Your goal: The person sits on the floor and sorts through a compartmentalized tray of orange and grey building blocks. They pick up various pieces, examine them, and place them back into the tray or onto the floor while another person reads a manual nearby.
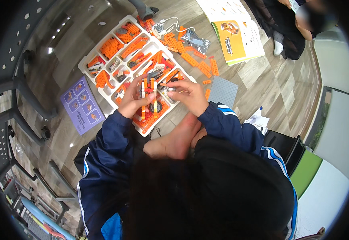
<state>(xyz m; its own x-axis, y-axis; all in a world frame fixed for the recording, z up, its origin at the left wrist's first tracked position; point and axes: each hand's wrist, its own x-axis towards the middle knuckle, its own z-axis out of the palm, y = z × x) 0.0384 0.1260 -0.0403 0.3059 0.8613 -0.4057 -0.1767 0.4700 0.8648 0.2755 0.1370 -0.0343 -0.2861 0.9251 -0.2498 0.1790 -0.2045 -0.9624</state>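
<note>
My left hand (pixel 133 99) is closed around an orange, white and red building-brick assembly (pixel 153 98), thumb across its front, with dark grey parts at its top end. Just to the right, my right hand (pixel 190 96) pinches a small grey-white piece (pixel 171 89), partly covered by the fingertips. Both hands are over the near part of a white sorting tray (pixel 83 65). Its compartments hold orange bricks (pixel 111 48), beams and wheels. A black-tyred wheel (pixel 157 106) shows beside the assembly; I cannot tell whether it is attached.
Loose orange bricks (pixel 189 60) and a bagged part (pixel 196 41) lie beyond the tray. A grey baseplate (pixel 223 91) is to its right, a purple picture sheet (pixel 82 105) to its left. Further off are an open booklet (pixel 242 38) and another person (pixel 280 32). Chairs (pixel 26 92) stand at left.
</note>
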